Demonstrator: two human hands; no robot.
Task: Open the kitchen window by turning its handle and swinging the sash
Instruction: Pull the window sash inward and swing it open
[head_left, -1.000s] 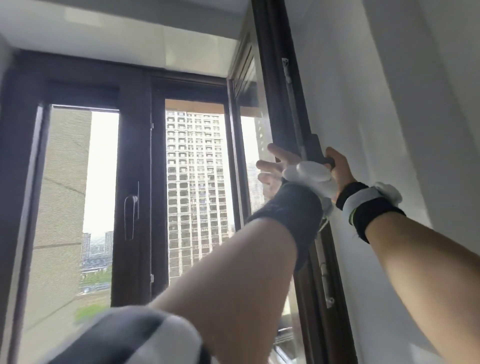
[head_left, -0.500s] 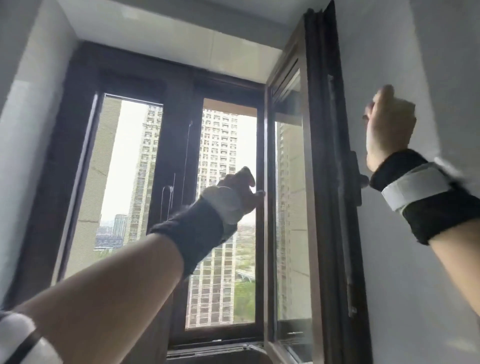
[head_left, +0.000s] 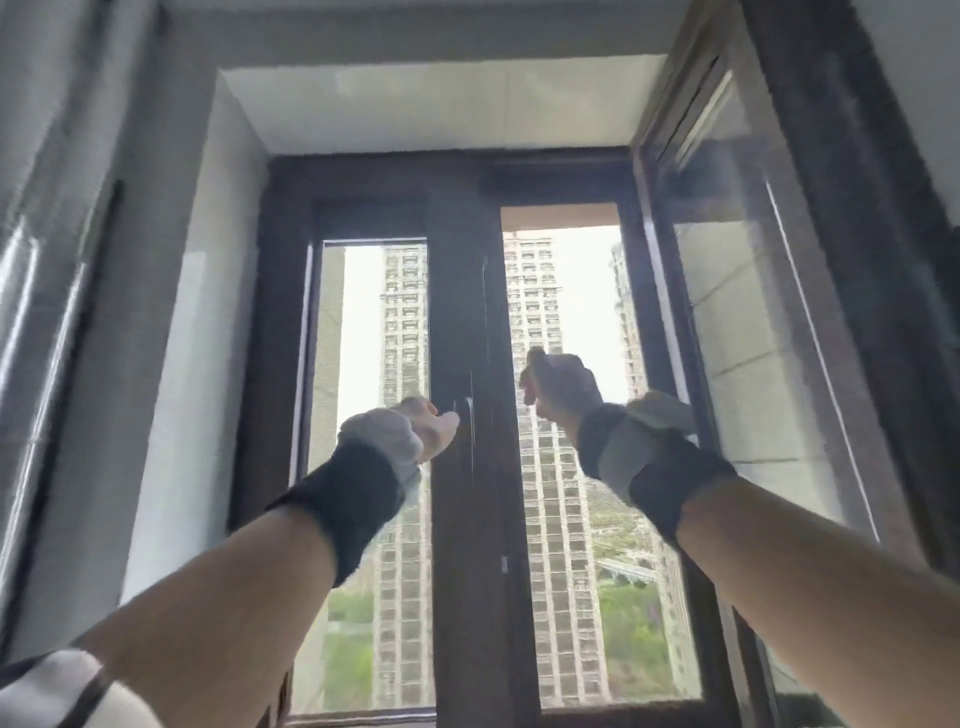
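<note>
The dark-framed kitchen window fills the head view. Its right sash (head_left: 769, 364) stands swung inward, far to the right, and leaves the right opening (head_left: 566, 280) bare. The left sash (head_left: 374, 322) is shut, with a slim handle (head_left: 470, 415) on the centre post. My left hand (head_left: 423, 428) is at that handle, fingertips against it; the grip is hidden by the hand's back. My right hand (head_left: 558, 387) is raised before the right opening, loosely curled, holding nothing. Both wrists wear black bands with white trackers.
White reveal walls (head_left: 208, 338) flank the window, and a white soffit (head_left: 431, 109) runs above it. A grey wall with a shiny vertical strip (head_left: 36, 338) is at the far left. High-rise blocks and greenery show outside.
The view has turned left to face the window squarely. My right hand left the open sash's edge and came in front of the opening. My left hand moved from that sash to the centre post's handle.
</note>
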